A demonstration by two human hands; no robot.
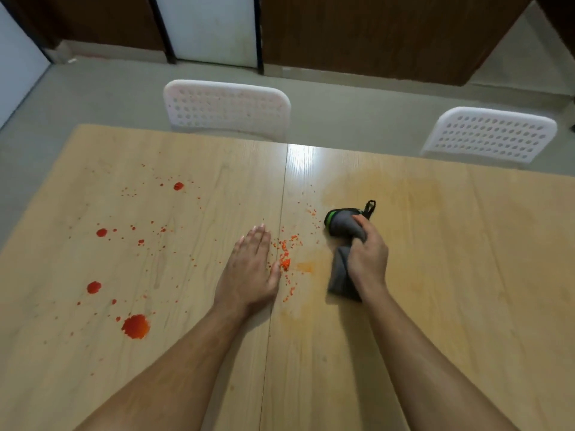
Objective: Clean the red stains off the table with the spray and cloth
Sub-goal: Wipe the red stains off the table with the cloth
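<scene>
Red stains [135, 326] of different sizes dot the left half of the light wooden table [466, 275], with a cluster of small orange-red specks [284, 259] near the middle seam. My right hand [368, 256] grips a bunched grey cloth [340, 231] with a green and black edge and a black loop, pressed on the table right of the specks. My left hand [252, 269] lies flat on the table, palm down with fingers together, just left of the specks. A faint orange smear [306, 266] sits between my two hands. No spray bottle is in view.
Two white perforated chairs stand at the table's far edge, one [227, 108] in the middle and one [491, 135] at the right. A pale wet orange film [373, 185] covers the table beyond the cloth. Grey floor and dark wooden panels lie behind.
</scene>
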